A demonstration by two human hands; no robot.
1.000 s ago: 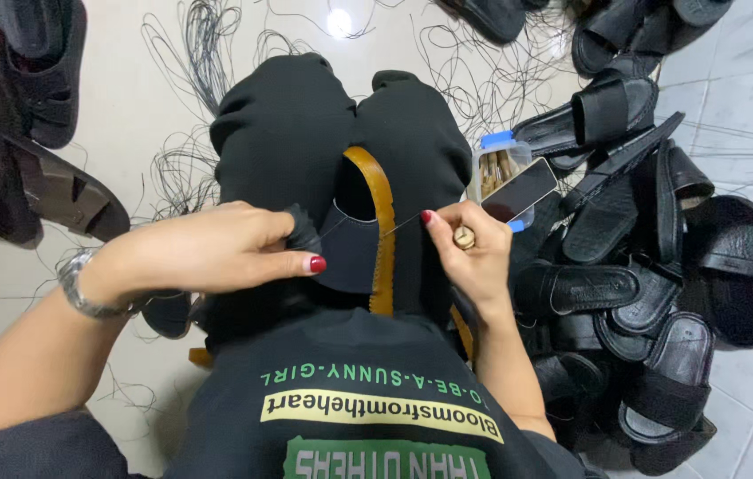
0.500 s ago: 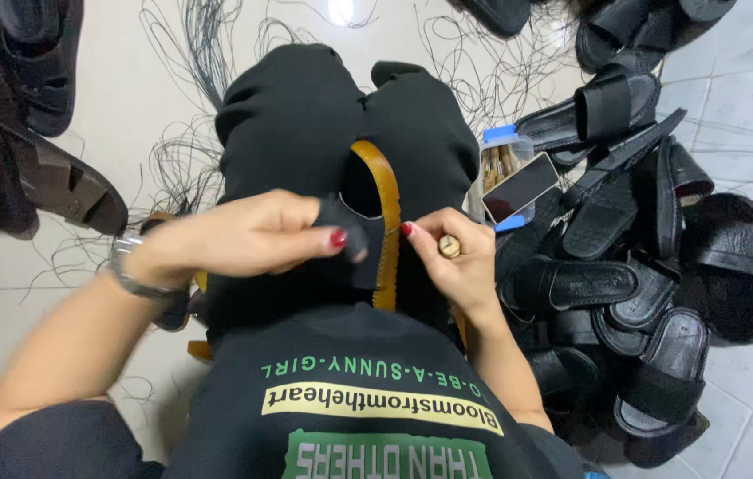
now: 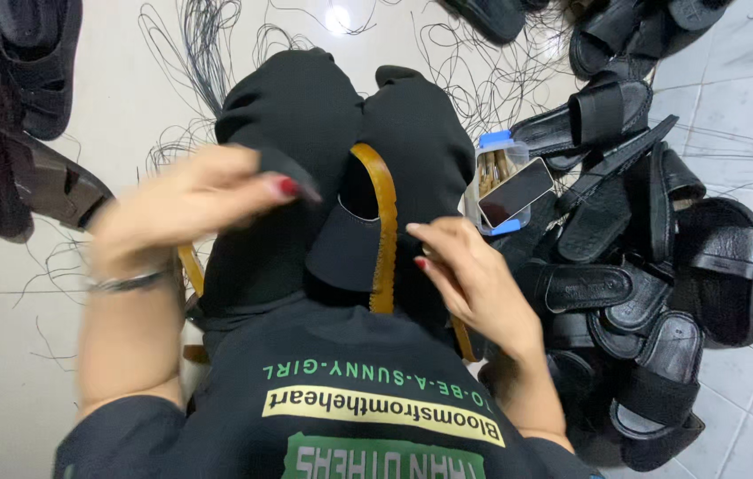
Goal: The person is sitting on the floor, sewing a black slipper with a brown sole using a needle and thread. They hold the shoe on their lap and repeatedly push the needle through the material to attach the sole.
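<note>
A sandal with a tan sole [image 3: 384, 232] and a wide black strap [image 3: 347, 251] lies on my lap, between my knees in black trousers. My left hand [image 3: 185, 206] is raised and blurred at the left, its thumb and fingers pinching a dark flap of strap material [image 3: 292, 171] above the sandal. My right hand [image 3: 474, 282] sits just right of the tan sole, fingers curled with the fingertips close to its edge. Whether it holds anything is hidden.
A heap of black slide sandals [image 3: 660, 266] fills the floor to my right. A phone [image 3: 516, 192] lies on a small blue-lidded box [image 3: 492, 168] beside my knee. Dark brown sandals [image 3: 12, 151] lie at the left. Loose black threads [image 3: 199, 62] spread over the pale tiles ahead.
My left hand has lifted up and to the left, away from the strap on the sandal, taking a dark flap with it. My right hand has dropped lower beside the sole.
</note>
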